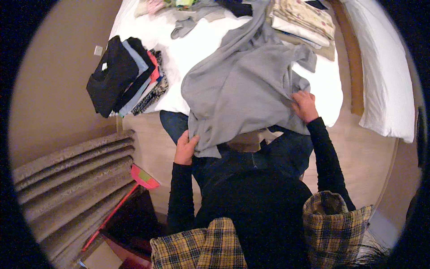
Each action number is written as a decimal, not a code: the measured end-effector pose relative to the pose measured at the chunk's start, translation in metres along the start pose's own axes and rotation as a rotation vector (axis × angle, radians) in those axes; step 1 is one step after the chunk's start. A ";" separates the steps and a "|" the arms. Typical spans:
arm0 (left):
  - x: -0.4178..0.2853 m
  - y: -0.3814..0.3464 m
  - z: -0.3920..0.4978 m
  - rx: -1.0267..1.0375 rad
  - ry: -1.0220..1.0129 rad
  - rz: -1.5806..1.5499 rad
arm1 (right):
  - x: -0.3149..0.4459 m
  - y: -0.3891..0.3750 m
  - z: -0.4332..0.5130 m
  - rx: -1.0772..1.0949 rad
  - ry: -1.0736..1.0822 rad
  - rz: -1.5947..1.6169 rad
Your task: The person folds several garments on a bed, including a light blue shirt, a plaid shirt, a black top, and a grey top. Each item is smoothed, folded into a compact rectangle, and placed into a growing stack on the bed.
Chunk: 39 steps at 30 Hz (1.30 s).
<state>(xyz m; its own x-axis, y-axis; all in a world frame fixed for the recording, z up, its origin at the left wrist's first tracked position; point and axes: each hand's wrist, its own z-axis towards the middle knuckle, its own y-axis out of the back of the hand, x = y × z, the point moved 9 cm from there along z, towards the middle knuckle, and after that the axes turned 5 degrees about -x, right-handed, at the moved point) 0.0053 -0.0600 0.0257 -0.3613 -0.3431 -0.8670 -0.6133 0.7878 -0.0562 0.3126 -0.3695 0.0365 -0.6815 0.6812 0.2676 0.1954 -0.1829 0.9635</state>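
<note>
A large grey cloth garment (242,84) lies spread over the near part of the white-covered bed and over my lap. My left hand (186,148) pinches its lower left corner between thumb and fingers. At its right side, my right hand (304,106) grips the edge, with the fingers partly hidden by folds. Further up, the grey fabric runs bunched towards the far side of the bed. Which garment it is cannot be told.
On the left stands a stack of folded clothes (117,77), black on top. Folded patterned fabric (305,20) is piled at the back right. A red-handled broom (111,215) leans by a grey curtain (84,168). White bedding (386,74) hangs at the right.
</note>
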 end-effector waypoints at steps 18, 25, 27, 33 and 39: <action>-0.022 -0.019 -0.031 0.050 -0.062 0.145 | 0.236 -0.010 0.045 0.075 0.782 0.020; 0.002 -0.013 -0.013 0.015 0.071 -0.091 | 0.173 0.055 -0.042 0.127 0.760 0.214; 0.002 -0.019 -0.007 0.034 0.072 -0.068 | 0.163 0.051 -0.061 0.199 0.676 0.197; 0.035 -0.010 0.012 0.034 0.199 -0.075 | 0.167 0.058 -0.071 0.162 0.652 0.268; 0.076 -0.039 0.035 0.200 0.541 -0.804 | 0.178 0.084 -0.062 0.210 0.686 0.453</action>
<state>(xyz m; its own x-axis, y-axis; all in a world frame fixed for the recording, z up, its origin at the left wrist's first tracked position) 0.0265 -0.0992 -0.0557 -0.1925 -0.9619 -0.1939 -0.7048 0.2731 -0.6548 0.1641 -0.3074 0.1652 -0.7694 -0.0194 0.6385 0.6334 -0.1527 0.7586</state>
